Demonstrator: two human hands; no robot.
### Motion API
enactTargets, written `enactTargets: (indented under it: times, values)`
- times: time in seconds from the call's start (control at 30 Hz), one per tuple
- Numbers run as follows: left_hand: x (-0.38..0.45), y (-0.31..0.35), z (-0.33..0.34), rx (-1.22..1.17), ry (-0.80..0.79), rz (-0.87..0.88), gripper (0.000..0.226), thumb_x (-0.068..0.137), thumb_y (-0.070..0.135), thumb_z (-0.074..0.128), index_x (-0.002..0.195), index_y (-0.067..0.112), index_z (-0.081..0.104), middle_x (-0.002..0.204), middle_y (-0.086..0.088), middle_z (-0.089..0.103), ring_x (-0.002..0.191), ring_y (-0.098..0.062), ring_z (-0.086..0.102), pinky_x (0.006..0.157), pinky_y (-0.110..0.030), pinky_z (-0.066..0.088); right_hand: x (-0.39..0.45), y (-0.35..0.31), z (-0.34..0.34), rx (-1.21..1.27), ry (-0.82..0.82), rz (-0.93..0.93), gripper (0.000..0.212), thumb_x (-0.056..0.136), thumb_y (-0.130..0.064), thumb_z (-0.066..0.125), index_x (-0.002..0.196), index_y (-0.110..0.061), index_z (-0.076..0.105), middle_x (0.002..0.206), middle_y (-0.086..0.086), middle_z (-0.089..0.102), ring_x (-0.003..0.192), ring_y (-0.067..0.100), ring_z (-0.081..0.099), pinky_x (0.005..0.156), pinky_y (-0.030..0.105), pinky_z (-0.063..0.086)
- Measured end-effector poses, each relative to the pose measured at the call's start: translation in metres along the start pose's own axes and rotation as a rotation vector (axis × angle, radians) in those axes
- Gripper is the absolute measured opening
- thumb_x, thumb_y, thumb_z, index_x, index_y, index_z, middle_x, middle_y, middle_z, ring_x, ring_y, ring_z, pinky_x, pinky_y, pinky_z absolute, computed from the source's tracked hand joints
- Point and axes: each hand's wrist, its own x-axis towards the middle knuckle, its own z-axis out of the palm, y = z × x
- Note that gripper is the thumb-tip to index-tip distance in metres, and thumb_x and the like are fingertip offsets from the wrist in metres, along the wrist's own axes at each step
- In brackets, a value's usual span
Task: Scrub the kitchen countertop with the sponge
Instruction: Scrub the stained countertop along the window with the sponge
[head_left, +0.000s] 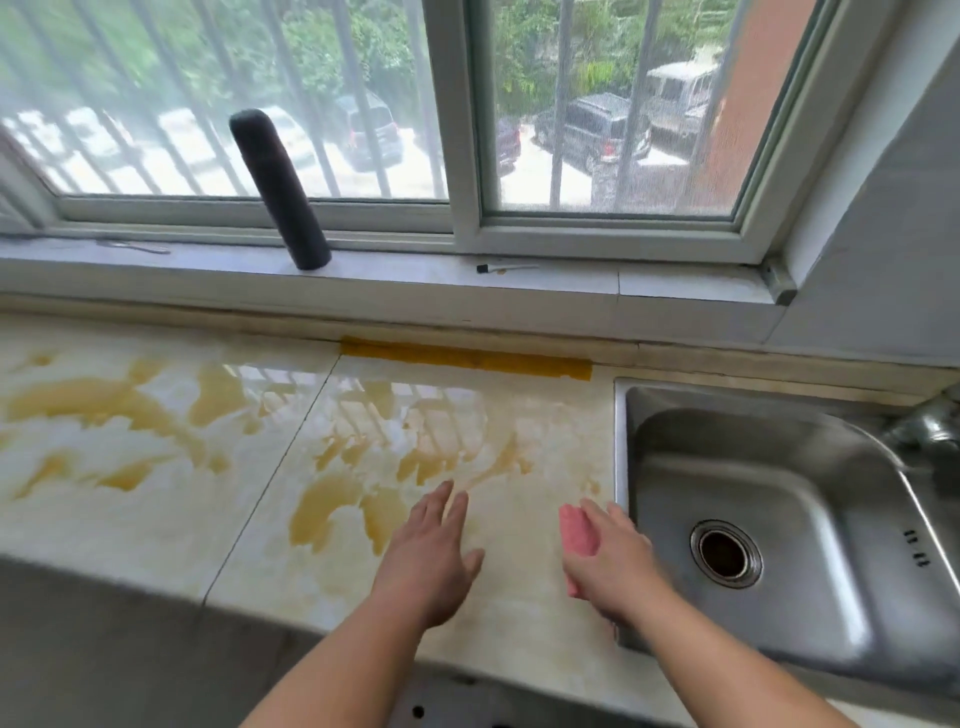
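a: what takes up most of the view?

b: the window (467, 104), barred, with parked cars beyond the glass. below it the pale countertop (156, 493), marbled with yellow-brown patches, runs from the left edge to the steel sink (779, 467) on the right.

a: anything along the back edge?

b: a strip of yellow tape (467, 358) lies where the countertop meets the ledge under the windowsill (415, 270). a tall dark flask (280, 189) stands on the sill, and a small brush-like thing (504, 268) lies on the sill further right, too small to make out well.

a: and the sink?

b: its drain (725, 553) is open and dark, and part of a tap (930, 426) shows at the far right edge.

a: the hands?

b: the left hand (431, 556) is spread flat with straight fingers, palm down over the countertop, holding nothing; i cannot tell whether it touches the surface. the right hand (610, 558) is just beside the sink's left rim, its fingers wrapped about a pink sponge (577, 530).

a: where is that sponge exactly?

b: in the right hand, near the countertop's front, sticking out on the hand's left side, apart from the left hand. it is blurred.
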Motion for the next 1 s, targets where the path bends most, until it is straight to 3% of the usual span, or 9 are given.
enactTargets:
  times: [0.23,0.37,0.4,0.5,0.6,0.7,0.83,1.0]
  values:
    - [-0.011,-0.010,-0.013,0.033,-0.032,-0.002,0.081,0.106,0.058,0.038,0.167,0.027,-0.007,0.174,0.007,-0.018,0.161,-0.020,-0.011,0.130,-0.040,0.005,-0.014,0.000,0.014,-0.039,0.040,0.059,0.067,0.088,-0.051,0.041,0.152,-0.051,0.024,0.169,-0.012,0.012,0.141,0.032,0.037,0.106,0.045,0.040]
    - [0.008,-0.028,-0.017,0.016,-0.061,0.026,0.085,0.105,0.061,0.039,0.165,0.030,-0.012,0.174,0.007,-0.017,0.161,-0.021,-0.010,0.131,-0.042,0.005,-0.006,-0.018,0.022,-0.009,0.115,0.100,0.030,0.085,-0.041,0.042,0.113,-0.048,0.047,0.151,-0.004,0.038,0.120,0.036,0.047,0.095,0.048,0.045]
    - [0.012,-0.034,-0.016,0.017,-0.076,0.038,0.086,0.105,0.061,0.040,0.165,0.030,-0.012,0.174,0.007,-0.016,0.161,-0.021,-0.010,0.131,-0.042,0.006,-0.004,-0.021,0.026,-0.003,0.125,0.112,0.031,0.083,-0.039,0.043,0.112,-0.047,0.047,0.150,-0.003,0.039,0.122,0.037,0.046,0.097,0.049,0.045]
    - [0.031,-0.062,-0.016,0.029,-0.109,0.094,0.088,0.103,0.063,0.041,0.165,0.030,-0.012,0.174,0.007,-0.015,0.161,-0.020,-0.010,0.131,-0.042,0.009,-0.002,-0.037,0.043,0.004,0.166,0.177,0.053,0.085,-0.044,0.044,0.137,-0.048,0.040,0.163,-0.003,0.028,0.142,0.032,0.038,0.105,0.045,0.040]
    - [0.055,-0.094,-0.017,0.095,-0.116,0.155,0.085,0.103,0.067,0.033,0.165,0.029,-0.012,0.174,0.006,-0.018,0.161,-0.022,-0.012,0.130,-0.046,0.009,0.003,-0.050,0.063,-0.059,0.251,0.202,0.046,0.094,-0.053,0.032,0.140,-0.051,0.032,0.164,-0.008,0.024,0.145,0.031,0.034,0.107,0.045,0.037]
    - [0.075,-0.119,-0.019,0.148,-0.128,0.188,0.083,0.104,0.067,0.025,0.166,0.027,-0.013,0.173,0.004,-0.022,0.160,-0.025,-0.017,0.130,-0.049,0.006,0.004,-0.054,0.080,-0.097,0.280,0.261,0.057,0.096,-0.065,0.019,0.152,-0.052,0.021,0.170,-0.013,0.010,0.150,0.028,0.026,0.116,0.041,0.029]
    - [0.084,-0.124,-0.012,0.134,-0.122,0.234,0.081,0.104,0.066,0.023,0.166,0.026,-0.011,0.172,0.002,-0.025,0.159,-0.025,-0.021,0.130,-0.050,0.002,0.002,-0.049,0.092,-0.191,0.287,0.309,0.060,0.094,-0.054,0.023,0.154,-0.048,0.019,0.171,-0.009,0.004,0.152,0.026,0.022,0.117,0.042,0.028]
    - [0.096,-0.111,0.002,0.096,-0.091,0.243,0.080,0.104,0.066,0.020,0.166,0.027,-0.013,0.170,0.000,-0.030,0.158,-0.027,-0.026,0.129,-0.052,-0.002,0.026,-0.052,0.085,-0.276,0.274,0.304,0.067,0.094,-0.049,0.031,0.155,-0.053,0.002,0.170,-0.013,-0.012,0.150,0.030,0.018,0.114,0.043,0.033]
